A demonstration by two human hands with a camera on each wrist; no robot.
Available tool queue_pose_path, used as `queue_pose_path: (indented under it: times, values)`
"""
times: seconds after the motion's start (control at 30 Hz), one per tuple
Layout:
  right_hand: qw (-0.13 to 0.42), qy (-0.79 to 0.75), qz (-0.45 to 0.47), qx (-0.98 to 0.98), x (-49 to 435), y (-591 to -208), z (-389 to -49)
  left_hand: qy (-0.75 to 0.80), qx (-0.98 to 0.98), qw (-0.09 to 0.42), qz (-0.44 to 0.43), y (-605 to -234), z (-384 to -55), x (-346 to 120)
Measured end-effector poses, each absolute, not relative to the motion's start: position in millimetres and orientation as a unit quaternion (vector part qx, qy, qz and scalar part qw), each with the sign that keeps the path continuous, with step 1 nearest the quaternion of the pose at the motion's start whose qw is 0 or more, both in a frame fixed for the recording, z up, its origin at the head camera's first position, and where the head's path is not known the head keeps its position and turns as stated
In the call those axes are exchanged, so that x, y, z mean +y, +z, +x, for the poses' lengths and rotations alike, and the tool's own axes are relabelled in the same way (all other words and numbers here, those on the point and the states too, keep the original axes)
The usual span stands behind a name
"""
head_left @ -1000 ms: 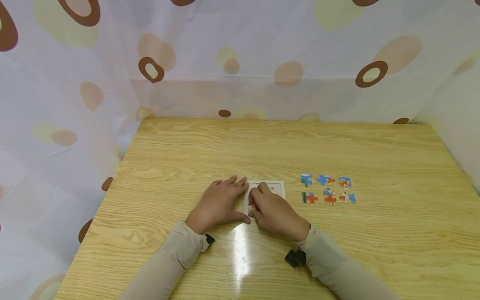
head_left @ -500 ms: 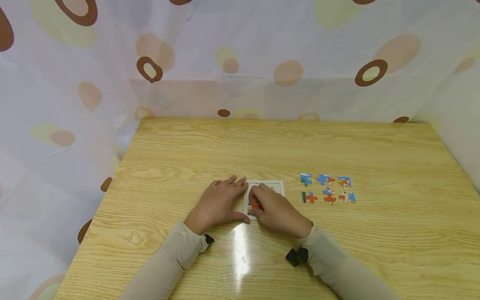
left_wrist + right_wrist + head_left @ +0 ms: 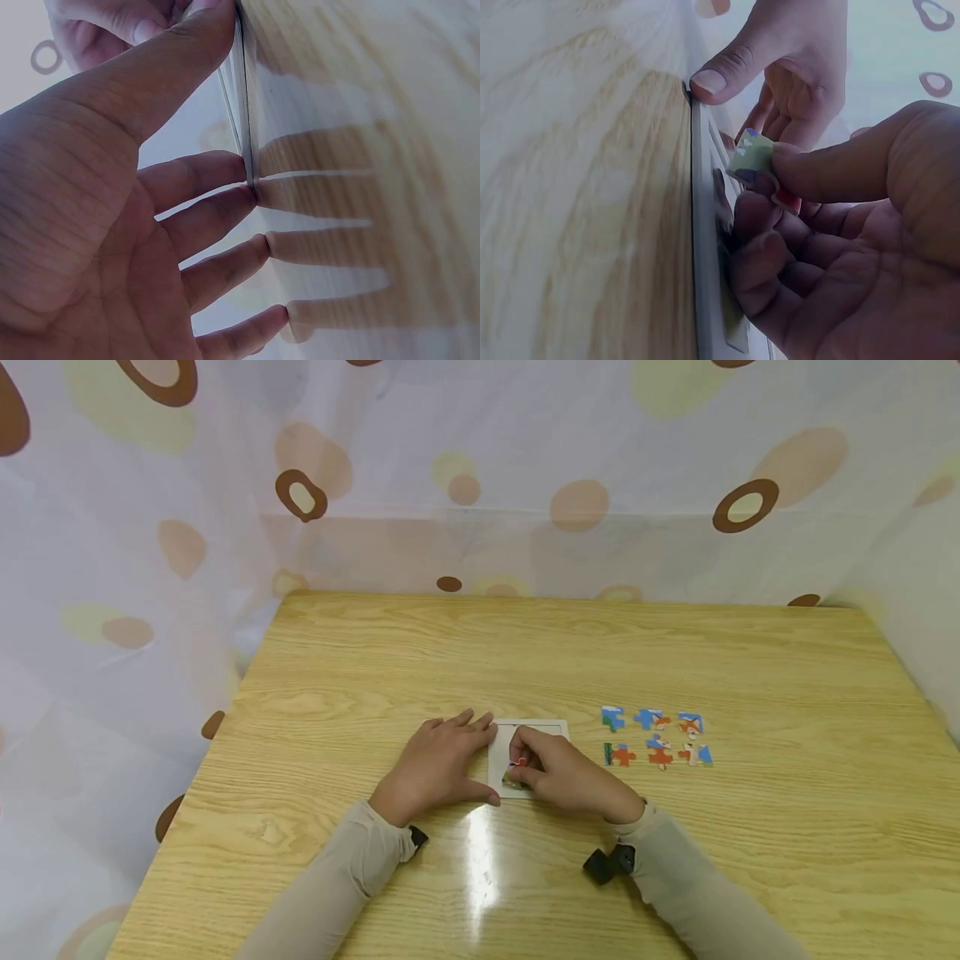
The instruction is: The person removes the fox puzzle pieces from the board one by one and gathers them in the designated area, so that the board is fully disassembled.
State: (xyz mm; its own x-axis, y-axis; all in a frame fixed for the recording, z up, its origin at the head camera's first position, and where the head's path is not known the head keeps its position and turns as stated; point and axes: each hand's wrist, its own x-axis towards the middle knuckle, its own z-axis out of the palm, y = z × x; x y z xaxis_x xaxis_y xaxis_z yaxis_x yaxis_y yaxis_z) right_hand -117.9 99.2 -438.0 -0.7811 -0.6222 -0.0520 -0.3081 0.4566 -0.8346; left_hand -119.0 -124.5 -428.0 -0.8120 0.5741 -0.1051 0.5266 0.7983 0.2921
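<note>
A white puzzle tray [image 3: 529, 722] lies flat on the wooden table. My left hand [image 3: 438, 768] rests along its left side, fingers spread, with the thumb at the near left corner. Over the tray's near part, my right hand [image 3: 562, 778] pinches a jigsaw piece [image 3: 751, 156] between thumb and fingers; green and red show on it. The right wrist view has that piece tilted above the tray's surface, and the other fingers curled low over the tray. In the left wrist view, the left fingertips [image 3: 251, 196] touch the table and the tray's edge.
To the right of the tray, several jigsaw pieces with blue, orange and green print lie in two rows, among them a blue-and-green piece [image 3: 612, 719] and an orange one [image 3: 660, 756]. A spotted curtain [image 3: 577, 506] hangs behind the table [image 3: 375, 652].
The right hand has drawn slightly right, and the jigsaw piece from the tray's near left part has come up tilted in its fingers. The left hand has stayed in place.
</note>
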Motion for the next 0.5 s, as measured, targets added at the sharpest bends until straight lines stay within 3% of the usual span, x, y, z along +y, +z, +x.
queue_pose_path:
  times: [0.5]
  values:
    - [0.178,-0.462,-0.295,0.817,117.9,-434.6,-121.5,0.12,0.944,0.101,0.29,-427.8,-119.6,-124.4]
